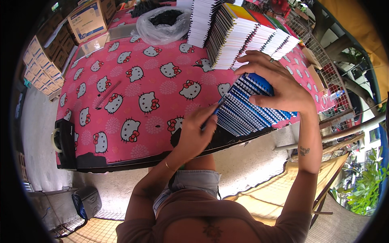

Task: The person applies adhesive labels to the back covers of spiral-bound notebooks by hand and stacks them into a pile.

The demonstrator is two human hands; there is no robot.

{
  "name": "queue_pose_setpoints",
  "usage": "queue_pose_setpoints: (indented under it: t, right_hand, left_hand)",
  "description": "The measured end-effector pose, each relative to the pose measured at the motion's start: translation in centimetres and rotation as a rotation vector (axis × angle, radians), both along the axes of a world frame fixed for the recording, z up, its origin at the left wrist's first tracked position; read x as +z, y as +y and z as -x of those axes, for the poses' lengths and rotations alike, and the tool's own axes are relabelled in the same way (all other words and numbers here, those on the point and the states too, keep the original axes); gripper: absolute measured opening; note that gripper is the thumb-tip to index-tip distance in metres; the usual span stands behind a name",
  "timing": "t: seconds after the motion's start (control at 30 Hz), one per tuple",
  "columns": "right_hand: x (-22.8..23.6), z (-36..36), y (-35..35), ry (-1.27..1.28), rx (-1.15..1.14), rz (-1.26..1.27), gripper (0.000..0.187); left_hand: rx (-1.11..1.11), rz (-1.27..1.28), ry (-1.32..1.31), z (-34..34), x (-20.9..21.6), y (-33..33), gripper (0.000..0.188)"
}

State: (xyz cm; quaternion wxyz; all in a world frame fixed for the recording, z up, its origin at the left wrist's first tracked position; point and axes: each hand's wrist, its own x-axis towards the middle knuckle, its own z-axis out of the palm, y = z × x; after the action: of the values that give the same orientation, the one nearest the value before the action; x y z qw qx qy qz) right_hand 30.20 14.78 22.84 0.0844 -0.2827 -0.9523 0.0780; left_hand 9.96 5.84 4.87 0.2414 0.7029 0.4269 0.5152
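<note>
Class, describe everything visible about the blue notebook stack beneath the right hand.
The blue notebook stack shows blue covers and parallel rows of pale coil bindings; metal or plastic, I cannot tell. It sits near the edge of the pink table, bindings toward the person. The right hand spreads over it; a slim tool in the left hand points toward its left side.

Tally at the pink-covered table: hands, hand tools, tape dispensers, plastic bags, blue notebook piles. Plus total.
Hands: 2, left hand and right hand
Hand tool in the left hand: 1
Tape dispenser: 1
Plastic bag: 1
Blue notebook pile under the right hand: 1
Total: 6
</note>
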Motion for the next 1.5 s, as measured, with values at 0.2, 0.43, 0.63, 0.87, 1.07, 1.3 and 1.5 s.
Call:
queue_pose_setpoints:
  t: [0.2, 0.43, 0.63, 0.87, 1.07, 1.3, 1.5]
  right_hand:
    - [0.1, 0.1, 0.0, -0.003, 0.014, 0.004, 0.057]
    - [0.2, 0.1, 0.0, -0.004, 0.016, -0.001, 0.057]
    - [0.1, 0.0, -0.1, -0.016, 0.009, -0.004, 0.058]
    - [0.3, 0.2, -0.2, -0.028, 0.000, 0.003, 0.058]
    - [0.2, 0.0, 0.0, -0.017, 0.013, 0.006, 0.057]
    - [0.1, 0.0, 0.1, -0.014, 0.011, -0.003, 0.057]
    - [0.0, -0.1, 0.1, -0.006, 0.020, -0.002, 0.058]
  left_hand:
    - [-0.331, 0.705, -0.918, -0.2, -1.4, -0.3, 0.037]
    - [-0.122, 0.448, -0.413, 0.2, -0.9, -0.1, 0.035]
    - [-0.061, 0.234, -0.264, -0.2, -1.3, -0.4, 0.035]
    - [-0.330, 0.791, -0.939, -0.7, -2.5, -0.2, 0.036]
    - [-0.369, 0.807, -1.027, -0.7, -2.7, 0.0, 0.035]
    - [-0.372, 0.805, -1.070, -1.0, -2.8, 0.0, 0.037]
    - [-0.248, 0.564, -0.574, -0.8, -2.4, -0.5, 0.035]
